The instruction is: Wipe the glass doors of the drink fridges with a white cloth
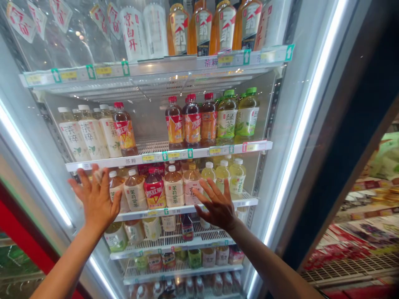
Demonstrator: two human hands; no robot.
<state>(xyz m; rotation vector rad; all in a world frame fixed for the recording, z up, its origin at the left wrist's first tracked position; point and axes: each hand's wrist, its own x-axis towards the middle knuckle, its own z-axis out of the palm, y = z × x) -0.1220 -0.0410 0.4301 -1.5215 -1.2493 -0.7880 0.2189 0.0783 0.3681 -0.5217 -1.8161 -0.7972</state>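
Observation:
Both my hands are raised in front of a lit drinks cooler. My left hand [99, 200] has its fingers spread and is nearest the left end of the third shelf, partly covering bottles there. Fingers apart, my right hand [217, 204] is in front of the right half of that shelf, overlapping a pale pink-labelled bottle [190, 182]. Neither hand holds anything. Between them stand a red-labelled tea bottle [154, 193] and cream-labelled bottles [173, 191]. Whether my fingertips touch anything, I cannot tell.
Above, a shelf edge [199, 153] carries price tags below red-capped bottles [192, 124] and green-capped bottles [227, 120]. Large amber bottles [201, 31] stand on the top shelf. Bright light strips run down both sides. Packaged goods [349, 241] lie on racks at the right.

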